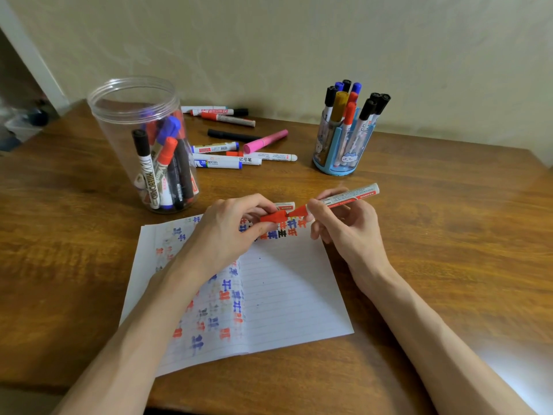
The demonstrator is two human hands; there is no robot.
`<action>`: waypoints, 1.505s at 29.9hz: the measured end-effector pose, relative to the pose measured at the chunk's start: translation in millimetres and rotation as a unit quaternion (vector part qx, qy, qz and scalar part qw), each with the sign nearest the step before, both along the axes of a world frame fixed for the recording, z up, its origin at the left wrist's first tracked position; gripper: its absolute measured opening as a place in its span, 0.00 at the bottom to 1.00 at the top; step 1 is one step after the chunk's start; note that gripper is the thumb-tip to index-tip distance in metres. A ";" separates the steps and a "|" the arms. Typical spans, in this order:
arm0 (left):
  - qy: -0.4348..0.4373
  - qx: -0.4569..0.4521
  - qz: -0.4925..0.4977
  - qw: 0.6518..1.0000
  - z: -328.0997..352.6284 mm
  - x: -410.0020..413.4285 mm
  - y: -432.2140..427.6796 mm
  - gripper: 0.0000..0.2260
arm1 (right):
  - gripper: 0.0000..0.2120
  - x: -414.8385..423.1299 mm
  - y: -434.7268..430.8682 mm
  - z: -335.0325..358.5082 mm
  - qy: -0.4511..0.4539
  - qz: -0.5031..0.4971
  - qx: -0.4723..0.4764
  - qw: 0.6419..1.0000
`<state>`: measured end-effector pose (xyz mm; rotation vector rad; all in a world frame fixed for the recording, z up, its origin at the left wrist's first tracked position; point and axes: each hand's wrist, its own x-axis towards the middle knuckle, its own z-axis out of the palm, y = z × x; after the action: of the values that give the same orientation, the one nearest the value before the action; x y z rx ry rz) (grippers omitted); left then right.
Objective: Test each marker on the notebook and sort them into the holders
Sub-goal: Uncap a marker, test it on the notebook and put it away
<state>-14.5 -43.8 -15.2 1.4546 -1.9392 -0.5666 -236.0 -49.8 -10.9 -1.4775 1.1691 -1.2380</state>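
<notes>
Red marker (344, 196) is up in the air over the top of the notebook (287, 295), with its back end pointing up and to the right. The right hand (347, 235) holds it, with the fingers (321, 215) pinched round the white body close to the red front part. The left hand (224, 235) holds the red cap (270, 218) between its thumb and fingers. The open end of the cap sits right at the marker's tip. I cannot tell if the cap is coming off or going back on.

I think the marker is light and stiff. Its plastic looks smooth, so it could slip a little. The cap likely fits tight, so a straight pull or push works best. A good place to hold is the body near the front, but not the wet tip, which would stain fingers.

The page already has lots of red, blue and black test marks. The white end of another marker (284, 206) peeks out behind the left hand; I cannot tell if it is held or lying down. More loose markers (227, 148) lie on the desk (449, 235) at the back. A clear jar (134, 94) stands on the left and a blue holder (335, 170) on the right, both with markers inside.
</notes>
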 end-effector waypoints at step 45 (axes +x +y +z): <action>0.004 -0.051 -0.006 0.999 11.0 2.6 2.7 0.08 | 0.11 -11.5 -12.6 -16.0 0.106 0.043 -0.101 0.988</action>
<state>-12.0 -41.1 -4.2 1.3754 -1.9438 -0.4707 -247.5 -62.4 -26.9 -1.8284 1.1278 -1.1910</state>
